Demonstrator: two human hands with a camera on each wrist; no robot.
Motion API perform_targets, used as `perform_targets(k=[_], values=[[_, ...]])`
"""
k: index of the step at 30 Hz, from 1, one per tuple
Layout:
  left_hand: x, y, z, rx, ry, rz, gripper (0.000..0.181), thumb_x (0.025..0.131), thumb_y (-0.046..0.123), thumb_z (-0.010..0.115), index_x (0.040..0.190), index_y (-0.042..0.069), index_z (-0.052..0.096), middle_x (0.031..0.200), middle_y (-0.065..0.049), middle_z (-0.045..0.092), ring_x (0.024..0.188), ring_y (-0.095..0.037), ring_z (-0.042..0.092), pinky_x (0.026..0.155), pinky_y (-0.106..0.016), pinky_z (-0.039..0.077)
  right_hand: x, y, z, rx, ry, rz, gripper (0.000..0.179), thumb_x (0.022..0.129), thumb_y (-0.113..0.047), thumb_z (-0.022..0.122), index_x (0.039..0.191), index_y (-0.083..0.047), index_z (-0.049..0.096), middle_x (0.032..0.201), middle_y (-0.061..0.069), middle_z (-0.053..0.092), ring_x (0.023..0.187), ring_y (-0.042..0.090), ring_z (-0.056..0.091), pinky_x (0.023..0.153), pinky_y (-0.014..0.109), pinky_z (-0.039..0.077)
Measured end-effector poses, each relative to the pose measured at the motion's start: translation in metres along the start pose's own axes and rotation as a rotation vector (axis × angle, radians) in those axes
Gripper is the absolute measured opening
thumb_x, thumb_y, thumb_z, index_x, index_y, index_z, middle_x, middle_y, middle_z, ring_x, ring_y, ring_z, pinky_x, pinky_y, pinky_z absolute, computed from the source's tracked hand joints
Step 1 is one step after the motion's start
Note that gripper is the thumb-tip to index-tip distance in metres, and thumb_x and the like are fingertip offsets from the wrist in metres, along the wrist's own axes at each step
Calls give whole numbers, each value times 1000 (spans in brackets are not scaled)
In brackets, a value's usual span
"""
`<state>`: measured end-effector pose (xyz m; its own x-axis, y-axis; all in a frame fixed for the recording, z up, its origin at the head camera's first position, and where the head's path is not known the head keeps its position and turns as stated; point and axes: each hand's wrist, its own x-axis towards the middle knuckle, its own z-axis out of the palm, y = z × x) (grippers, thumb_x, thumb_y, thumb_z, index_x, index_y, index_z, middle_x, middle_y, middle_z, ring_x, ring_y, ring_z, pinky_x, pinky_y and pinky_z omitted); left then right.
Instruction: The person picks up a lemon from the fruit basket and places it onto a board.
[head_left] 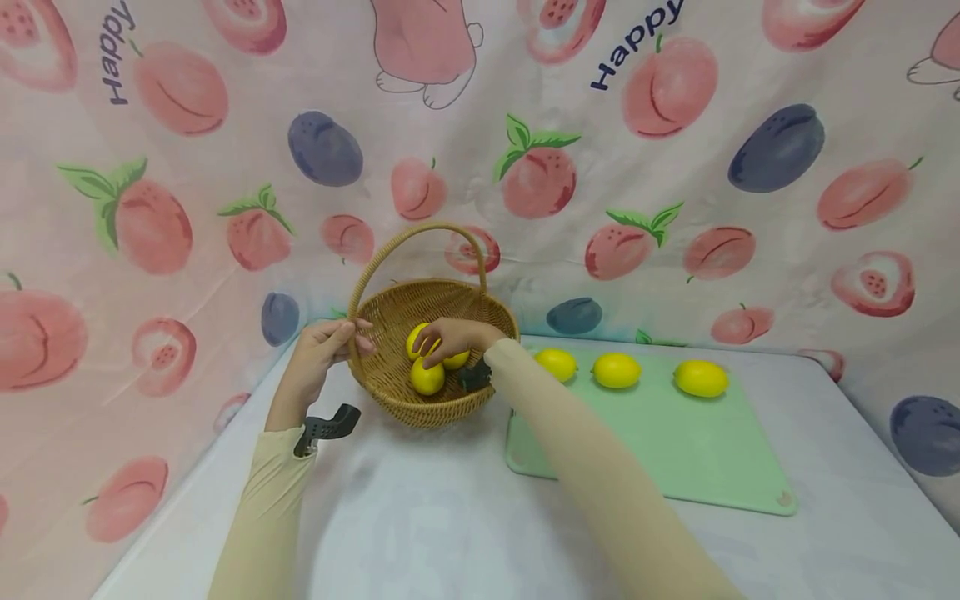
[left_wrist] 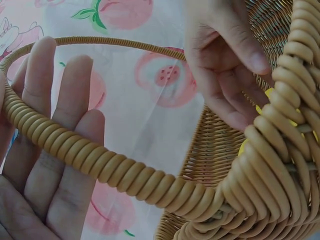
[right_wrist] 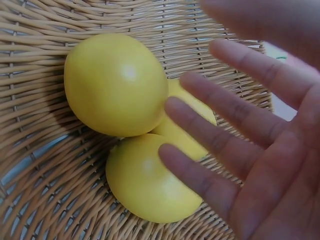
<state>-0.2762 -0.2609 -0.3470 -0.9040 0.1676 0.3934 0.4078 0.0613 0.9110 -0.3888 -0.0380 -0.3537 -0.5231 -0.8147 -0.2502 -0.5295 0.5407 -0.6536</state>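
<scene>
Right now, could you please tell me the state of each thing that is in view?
Wicker basket: upright handle, lemons inside
Basket handle: between the left hand's thumb and fingers
Three lemons in the basket: clustered together
Right hand: over those lemons, fingers spread
Light green cutting board: lying flat
Three lemons on the board: in a row, apart

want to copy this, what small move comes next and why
Probably lift the right hand toward the three lemons on the board: its spread fingers grip nothing by the lemons in the basket, and the left hand holds the handle.
</scene>
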Motion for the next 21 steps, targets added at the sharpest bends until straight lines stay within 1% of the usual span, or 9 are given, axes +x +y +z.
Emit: perform_targets(k=[3, 6, 8, 10, 13, 15, 17, 19, 21], values=[[0, -2, -1, -2, -2, -1, 27, 100, 20, 45, 92, 18, 70, 76, 10, 71, 74, -4, 69, 73, -19, 55, 1, 0, 2, -1, -17, 8, 41, 90, -14, 64, 128, -2, 54, 131, 12, 56, 124, 25, 51, 103, 33, 45], [0, -3, -2, -5, -1, -1, 26, 100, 20, 45, 94, 12, 69, 73, 10, 71, 74, -4, 70, 73, -20, 55, 4, 2, 3, -16, -14, 13, 41, 89, -14, 65, 127, -3, 55, 130, 10, 57, 124, 24, 51, 102, 32, 45], [0, -4, -2, 0, -1, -4, 26, 100, 20, 45, 94, 12, 69, 73, 11, 71, 74, -4, 70, 73, -20, 55, 6, 3, 3, -26, -15, 21, 41, 88, -14, 65, 127, -4, 56, 130, 9, 56, 124, 24, 51, 102, 32, 45], [0, -4, -3, -2, 0, -5, 26, 100, 21, 45, 95, 9, 68, 73, 10, 71, 74, -5, 70, 73, -20, 55, 7, 4, 4, -34, -16, 28, 41, 88, -14, 65, 127, -5, 56, 131, 8, 56, 124, 24, 50, 102, 32, 45], [1, -4, -2, -4, -2, -5, 26, 100, 20, 45, 96, 10, 68, 73, 10, 71, 74, -4, 69, 73, -20, 55, 7, 4, 4, -39, -16, 47, 42, 88, -13, 65, 128, -6, 55, 133, 8, 54, 126, 25, 49, 104, 35, 44], [1, -3, -1, -6, -3, -2, 26, 100, 20, 45, 98, 6, 67, 73, 10, 71, 73, -4, 69, 72, -20, 56, 7, 4, 4, -43, -13, 59, 41, 88, -13, 65, 128, -7, 55, 134, 8, 53, 128, 25, 47, 105, 35, 42], [1, -3, -1, 0, -3, -3, 26, 100, 19, 44, 97, 9, 68, 73, 10, 71, 73, -4, 69, 72, -20, 55, 6, 4, 4, -41, -8, 74, 41, 88, -14, 65, 128, -9, 56, 136, 8, 52, 129, 25, 45, 106, 36, 41], [1, -3, -1, 6, -1, -5, 26, 100, 20, 45, 97, 9, 68, 73, 10, 70, 73, -4, 69, 72, -20, 55, 6, 4, 4, -34, -7, 89, 40, 88, -14, 66, 127, -10, 56, 137, 9, 50, 130, 24, 44, 106, 36, 41], [1, -2, -1, 13, 1, -13, 25, 100, 21, 45, 96, 15, 69, 73, 10, 70, 73, -4, 69, 72, -20, 55, 6, 3, 5, -45, -5, 99, 39, 88, -14, 66, 126, -12, 57, 137, 10, 50, 129, 24, 45, 105, 36, 42]])
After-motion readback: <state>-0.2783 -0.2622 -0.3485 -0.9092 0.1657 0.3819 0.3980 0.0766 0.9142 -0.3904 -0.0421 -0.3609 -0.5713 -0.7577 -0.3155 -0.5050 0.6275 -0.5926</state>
